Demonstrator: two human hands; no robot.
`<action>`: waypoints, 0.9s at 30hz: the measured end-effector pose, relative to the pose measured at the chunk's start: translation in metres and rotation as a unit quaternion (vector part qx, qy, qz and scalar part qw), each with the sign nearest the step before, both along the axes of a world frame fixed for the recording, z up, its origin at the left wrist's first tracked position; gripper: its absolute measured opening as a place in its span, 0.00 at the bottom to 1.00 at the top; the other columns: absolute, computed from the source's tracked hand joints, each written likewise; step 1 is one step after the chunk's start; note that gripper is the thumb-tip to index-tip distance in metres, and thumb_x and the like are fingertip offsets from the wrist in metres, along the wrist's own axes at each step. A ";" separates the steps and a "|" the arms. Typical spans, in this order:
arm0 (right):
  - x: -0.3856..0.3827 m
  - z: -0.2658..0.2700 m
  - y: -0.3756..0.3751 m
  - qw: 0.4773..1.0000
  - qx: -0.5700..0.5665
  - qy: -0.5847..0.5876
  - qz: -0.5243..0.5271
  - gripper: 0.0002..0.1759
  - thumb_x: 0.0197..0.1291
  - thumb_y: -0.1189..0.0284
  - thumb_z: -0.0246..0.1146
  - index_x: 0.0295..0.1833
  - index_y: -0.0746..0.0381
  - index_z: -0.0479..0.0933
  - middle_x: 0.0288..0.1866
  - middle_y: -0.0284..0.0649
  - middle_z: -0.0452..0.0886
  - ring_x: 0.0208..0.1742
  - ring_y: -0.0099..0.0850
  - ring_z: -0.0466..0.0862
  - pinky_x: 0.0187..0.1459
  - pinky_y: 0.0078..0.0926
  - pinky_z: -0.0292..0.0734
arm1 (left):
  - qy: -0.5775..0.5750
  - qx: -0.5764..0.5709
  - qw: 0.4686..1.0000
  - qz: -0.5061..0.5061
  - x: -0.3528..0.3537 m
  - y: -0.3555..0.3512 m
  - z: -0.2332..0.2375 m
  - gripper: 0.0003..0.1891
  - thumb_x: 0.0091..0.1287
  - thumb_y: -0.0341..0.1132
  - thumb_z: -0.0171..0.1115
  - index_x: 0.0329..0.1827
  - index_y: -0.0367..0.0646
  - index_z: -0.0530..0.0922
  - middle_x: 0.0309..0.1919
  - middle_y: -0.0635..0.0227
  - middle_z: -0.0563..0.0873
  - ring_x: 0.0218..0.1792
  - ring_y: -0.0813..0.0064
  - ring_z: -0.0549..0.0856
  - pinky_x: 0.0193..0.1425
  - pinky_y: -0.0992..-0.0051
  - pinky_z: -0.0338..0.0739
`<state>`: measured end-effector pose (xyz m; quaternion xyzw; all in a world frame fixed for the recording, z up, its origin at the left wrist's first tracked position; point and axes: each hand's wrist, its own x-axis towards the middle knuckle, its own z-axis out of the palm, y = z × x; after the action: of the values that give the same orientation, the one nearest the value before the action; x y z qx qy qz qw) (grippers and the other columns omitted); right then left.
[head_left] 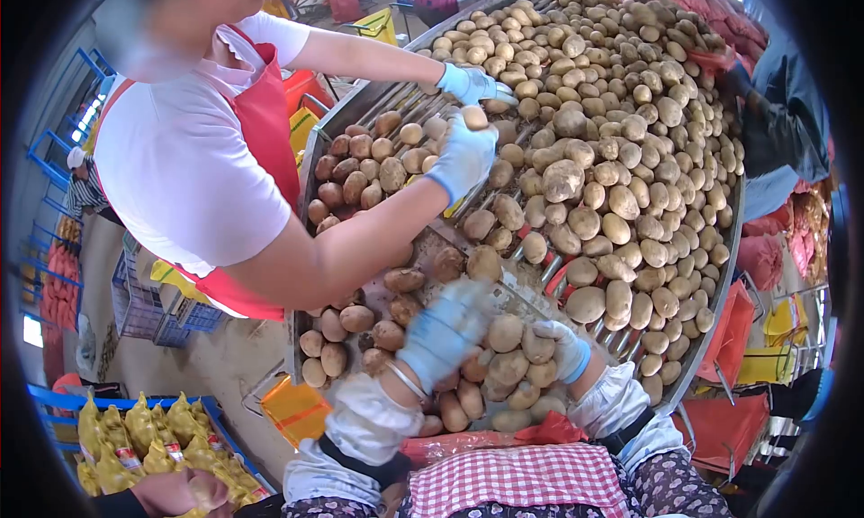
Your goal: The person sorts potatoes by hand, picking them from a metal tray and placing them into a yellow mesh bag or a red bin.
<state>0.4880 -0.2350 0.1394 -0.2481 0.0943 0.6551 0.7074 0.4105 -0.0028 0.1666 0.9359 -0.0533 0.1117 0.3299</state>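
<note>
Both my hands wear light blue gloves over a metal sorting table (531, 288) covered with potatoes. My left hand (445, 333), smeared by motion, hangs over the potatoes near the table's middle; its fingers cannot be made out. At the right, my right hand (565, 349) rests with bent fingers against a potato (538, 343) at the edge of a small potato group (508, 367). A large heap of potatoes (621, 194) lies beyond on rollers. Reddish-brown potatoes (355, 318) lie to the left of my left hand.
A co-worker in a red apron (261, 113) leans over the table from the left, one gloved hand (468, 153) holding a potato. Another person's dark sleeve (783, 131) is at the right. Yellow net bags (144, 423) stand lower left; an orange-yellow bag (295, 410) hangs by the table.
</note>
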 end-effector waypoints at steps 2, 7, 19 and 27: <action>0.001 -0.006 -0.004 0.999 0.036 0.014 -0.023 0.30 0.64 0.57 0.54 0.67 0.64 0.67 0.62 0.51 0.75 0.57 0.46 0.79 0.58 0.47 0.75 | 0.205 -0.080 0.959 0.179 0.026 0.028 0.025 0.26 0.68 0.46 0.56 0.65 0.42 0.71 0.59 0.51 0.76 0.64 0.54 0.73 0.65 0.60 0.69; -0.001 0.018 0.003 0.991 0.108 0.013 -0.073 0.33 0.63 0.56 0.54 0.69 0.64 0.65 0.62 0.50 0.75 0.59 0.44 0.78 0.59 0.48 0.75 | 0.203 0.256 0.923 0.205 0.094 0.090 -0.040 0.30 0.67 0.51 0.58 0.67 0.44 0.69 0.66 0.48 0.71 0.68 0.51 0.68 0.71 0.62 0.62; -0.015 0.013 -0.054 0.959 0.028 -0.048 -0.278 0.37 0.61 0.51 0.57 0.72 0.56 0.60 0.62 0.58 0.69 0.55 0.56 0.76 0.58 0.57 0.71 | 0.038 -0.209 0.941 0.262 0.070 0.194 -0.067 0.35 0.64 0.55 0.60 0.66 0.39 0.68 0.64 0.53 0.73 0.66 0.57 0.70 0.73 0.64 0.58; -0.062 0.024 -0.059 0.950 -0.010 -0.031 -0.311 0.38 0.61 0.47 0.55 0.68 0.62 0.63 0.65 0.55 0.67 0.61 0.52 0.73 0.59 0.51 0.71 | 0.160 -0.004 0.974 0.160 0.055 0.130 -0.034 0.29 0.59 0.53 0.68 0.55 0.39 0.77 0.47 0.51 0.83 0.47 0.54 0.84 0.53 0.64 0.77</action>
<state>0.4260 -0.2942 0.1638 -0.2332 0.1512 0.3939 0.8761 0.4656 0.1273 0.1329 0.9366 0.1510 0.0119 0.3161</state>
